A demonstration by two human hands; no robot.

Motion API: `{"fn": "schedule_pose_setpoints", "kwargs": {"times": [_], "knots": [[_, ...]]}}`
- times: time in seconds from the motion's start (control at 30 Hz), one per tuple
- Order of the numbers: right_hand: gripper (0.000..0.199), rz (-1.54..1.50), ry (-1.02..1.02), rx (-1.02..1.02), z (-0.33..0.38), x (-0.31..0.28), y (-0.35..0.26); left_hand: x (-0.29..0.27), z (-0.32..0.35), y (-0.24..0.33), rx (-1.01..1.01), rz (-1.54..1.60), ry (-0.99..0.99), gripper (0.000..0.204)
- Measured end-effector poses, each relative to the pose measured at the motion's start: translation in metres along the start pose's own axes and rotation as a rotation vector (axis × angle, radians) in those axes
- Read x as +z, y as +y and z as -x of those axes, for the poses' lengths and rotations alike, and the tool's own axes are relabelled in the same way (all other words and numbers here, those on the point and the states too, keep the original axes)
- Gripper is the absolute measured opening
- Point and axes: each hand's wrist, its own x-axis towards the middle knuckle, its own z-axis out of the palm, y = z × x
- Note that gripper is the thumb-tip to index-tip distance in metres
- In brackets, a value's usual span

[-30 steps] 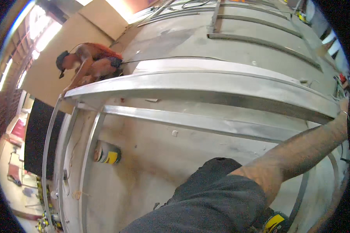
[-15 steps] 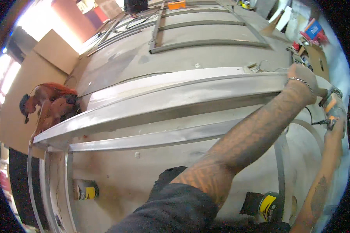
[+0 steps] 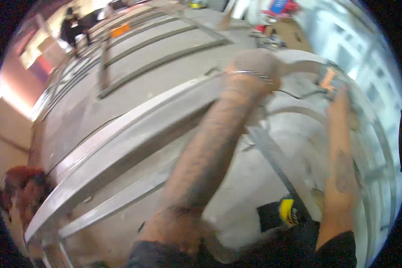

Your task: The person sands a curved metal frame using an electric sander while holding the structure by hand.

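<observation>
My left hand (image 3: pixel 254 64), with a chain bracelet at its wrist, is closed over the right end of a silvery metal frame (image 3: pixel 165 109). Its fingertips are hidden behind the back of the hand, and motion blurs it. The frame's long bars run from there down to the lower left. Off to the right, apart from the frame, my right hand (image 3: pixel 341 96) grips an orange and dark corded power tool (image 3: pixel 329 80). Blur hides the tool's exact kind. A dark cable (image 3: pixel 295 95) runs from the tool toward my left wrist.
A co-worker (image 3: pixel 27 192) crouches by the frame's left end. Behind lies another metal frame (image 3: pixel 165 66) on the floor, with an orange box (image 3: pixel 120 30). A black and yellow can (image 3: pixel 288 211) stands below my arms. Far left is a person (image 3: pixel 71 29); a cardboard box (image 3: pixel 295 35) lies far right.
My view has swung to the right, so the frame and the co-worker appear farther left and lower. Both hands keep their holds. The far person has come into view.
</observation>
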Motion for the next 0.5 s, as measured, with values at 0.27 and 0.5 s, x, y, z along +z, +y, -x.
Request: {"fn": "schedule_pose_setpoints", "kwargs": {"times": [0.27,0.5], "knots": [[0.083,-1.314,0.138,0.978,0.008,-0.045,-0.08,-0.008,0.002,0.011,-0.091,-0.029,-0.021,0.032],[0.077,-1.393,0.188,0.928,0.029,-0.078,-0.119,-0.017,0.001,0.017,-0.16,-0.014,-0.081,0.037]]}}
